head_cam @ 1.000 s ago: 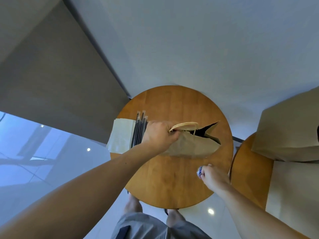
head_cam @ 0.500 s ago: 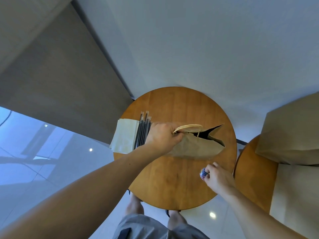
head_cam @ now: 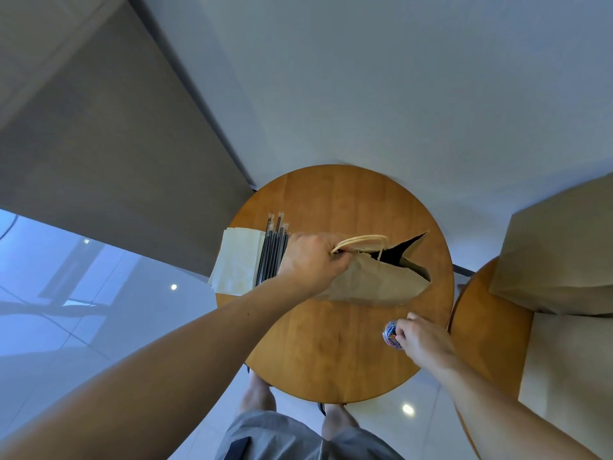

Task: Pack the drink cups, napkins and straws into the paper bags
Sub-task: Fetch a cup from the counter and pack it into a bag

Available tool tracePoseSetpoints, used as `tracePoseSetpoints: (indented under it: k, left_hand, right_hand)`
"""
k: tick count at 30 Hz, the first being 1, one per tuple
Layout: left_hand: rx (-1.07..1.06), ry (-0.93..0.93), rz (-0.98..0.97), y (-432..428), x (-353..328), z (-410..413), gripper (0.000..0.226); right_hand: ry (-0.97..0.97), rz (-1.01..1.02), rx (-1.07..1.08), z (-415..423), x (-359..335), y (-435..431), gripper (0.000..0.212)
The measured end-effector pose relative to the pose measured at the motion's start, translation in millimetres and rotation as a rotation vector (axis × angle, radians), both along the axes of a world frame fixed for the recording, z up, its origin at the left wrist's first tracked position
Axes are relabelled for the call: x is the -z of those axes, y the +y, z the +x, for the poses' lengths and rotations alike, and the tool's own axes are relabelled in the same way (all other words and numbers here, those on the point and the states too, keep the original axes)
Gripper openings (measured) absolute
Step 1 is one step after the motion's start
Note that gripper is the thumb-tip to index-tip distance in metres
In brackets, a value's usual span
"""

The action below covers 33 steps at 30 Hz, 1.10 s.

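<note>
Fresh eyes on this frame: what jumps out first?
The brown paper bag centred on the round table, mouth gaping rightward, its top gripped by the left hand. Then the right hand holding a small colourful cup at the near-right edge; black straws and napkins lie far left.

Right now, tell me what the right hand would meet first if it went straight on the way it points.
Probably the side of the paper bag, below its open mouth. The right hand, gripping the drink cup, points up-left across the table; depth is unclear.
</note>
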<state>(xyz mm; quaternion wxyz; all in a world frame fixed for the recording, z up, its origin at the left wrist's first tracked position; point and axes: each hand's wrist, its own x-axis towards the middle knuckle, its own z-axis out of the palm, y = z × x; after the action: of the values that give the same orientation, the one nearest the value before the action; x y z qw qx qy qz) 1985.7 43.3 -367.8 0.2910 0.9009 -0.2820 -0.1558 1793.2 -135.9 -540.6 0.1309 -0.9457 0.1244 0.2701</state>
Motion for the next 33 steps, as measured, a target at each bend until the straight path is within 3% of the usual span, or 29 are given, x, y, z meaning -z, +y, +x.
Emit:
tracePoseSetpoints:
  k: [5, 9, 12, 14, 17, 22, 26, 33]
  left_hand:
    - [0.006, 0.008, 0.009, 0, 0, 0, 0.042]
    - [-0.007, -0.002, 0.007, -2, -1, 0, 0.050]
    - [0.003, 0.025, 0.046, -3, -3, 1, 0.041]
    - [0.011, 0.054, 0.079, -3, -5, 3, 0.029]
    - [0.018, 0.073, 0.142, -3, -10, 5, 0.015]
    - [0.029, 0.083, 0.201, -4, -14, 11, 0.014]
    - [0.047, 0.061, 0.204, -8, -13, 13, 0.014]
    - [0.094, -0.021, 0.161, -6, -4, 19, 0.014]
  right_hand:
    - [-0.089, 0.089, 0.114, -3, -4, 2, 0.008]
    - [-0.149, 0.226, 0.225, -5, -13, 2, 0.016]
    - [-0.239, 0.351, 0.282, -2, -27, 7, 0.019]
    - [-0.328, 0.421, 0.290, 6, -43, 14, 0.027]
    - [-0.501, 0.472, 0.262, 27, -78, 28, 0.016]
    - [-0.706, 0.609, 0.404, 67, -139, 50, 0.021]
    - [-0.893, 0.514, 0.353, 96, -173, 48, 0.014]
    - [-0.810, 0.404, 0.234, 113, -178, 45, 0.018]
